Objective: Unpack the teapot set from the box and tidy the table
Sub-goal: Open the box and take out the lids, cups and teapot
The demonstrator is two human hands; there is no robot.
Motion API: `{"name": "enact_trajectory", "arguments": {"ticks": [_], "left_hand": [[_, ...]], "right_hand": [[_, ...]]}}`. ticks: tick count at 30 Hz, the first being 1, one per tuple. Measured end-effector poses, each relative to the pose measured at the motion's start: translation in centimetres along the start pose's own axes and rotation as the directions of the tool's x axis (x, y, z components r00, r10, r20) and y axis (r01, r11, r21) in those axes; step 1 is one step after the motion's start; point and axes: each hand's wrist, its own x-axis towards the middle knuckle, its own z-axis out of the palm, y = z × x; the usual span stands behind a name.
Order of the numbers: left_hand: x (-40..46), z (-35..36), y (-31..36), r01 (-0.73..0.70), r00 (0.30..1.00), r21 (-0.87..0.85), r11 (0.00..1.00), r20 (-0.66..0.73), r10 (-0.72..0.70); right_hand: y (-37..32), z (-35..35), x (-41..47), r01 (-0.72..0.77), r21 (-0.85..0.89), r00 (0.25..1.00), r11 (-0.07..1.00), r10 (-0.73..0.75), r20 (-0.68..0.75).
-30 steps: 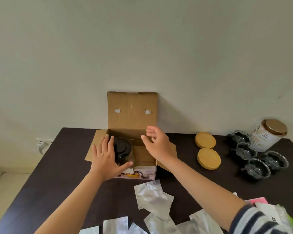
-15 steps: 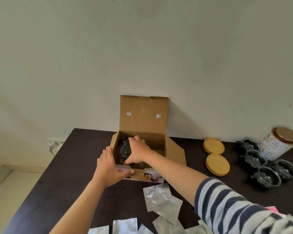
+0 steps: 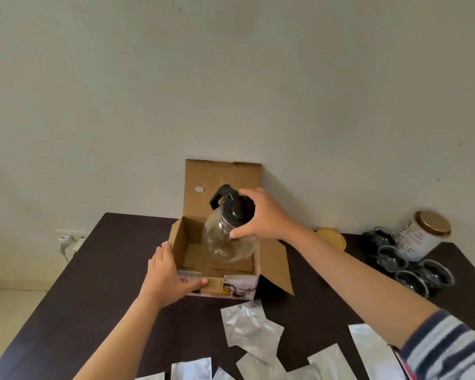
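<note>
A clear glass teapot (image 3: 225, 239) with a black lid and handle hangs tilted above the open cardboard box (image 3: 272, 259). My right hand (image 3: 261, 215) is shut on the teapot's black top. My left hand (image 3: 166, 275) lies flat against the box's front left corner, thumb on its printed front wall, holding it still. The box's lid flap stands upright against the wall, and its inside looks bare below the teapot.
Several small glass cups (image 3: 412, 266) and a white canister with a wooden lid (image 3: 422, 234) stand at the right. A round wooden lid (image 3: 332, 237) lies behind my right arm. Several silver foil pouches (image 3: 250, 327) litter the dark table's (image 3: 99, 283) near side. A wall socket (image 3: 66, 239) is at the left.
My right hand went into the box, gripped the teapot by its top and lifted it out above the box. My left hand stayed braced on the box's front left corner.
</note>
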Motion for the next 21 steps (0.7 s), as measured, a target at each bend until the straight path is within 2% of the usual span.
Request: {"name": "enact_trajectory", "arguments": {"ticks": [3, 6, 12, 17, 21], "left_hand": [[-0.1, 0.0, 0.2, 0.005, 1.000, -0.002, 1.000, -0.002, -0.005], [-0.1, -0.1, 0.3, 0.008, 1.000, 0.004, 1.000, 0.001, -0.008], [-0.1, -0.1, 0.2, 0.012, 1.000, 0.017, 1.000, -0.002, -0.012], [0.0, 0.1, 0.2, 0.027, 1.000, 0.017, 0.999, 0.003, -0.027], [0.2, 0.3, 0.0, 0.042, 0.999, 0.007, 0.999, 0.007, -0.042]], "right_hand": [[1.8, -4.1, -1.2, -0.030, -0.019, 0.997, 0.999, 0.029, -0.072], [4.3, -6.8, -2.1, -0.164, -0.124, 0.979, 0.979, 0.146, -0.143], [9.2, -6.9, -3.0, -0.363, -0.307, 0.931, 0.880, 0.330, -0.156], [13.1, -4.6, -2.7, -0.465, -0.259, 0.884, 0.847, 0.428, -0.188], [14.9, -2.8, -2.0, -0.470, -0.204, 0.880, 0.859, 0.439, -0.183]]}}
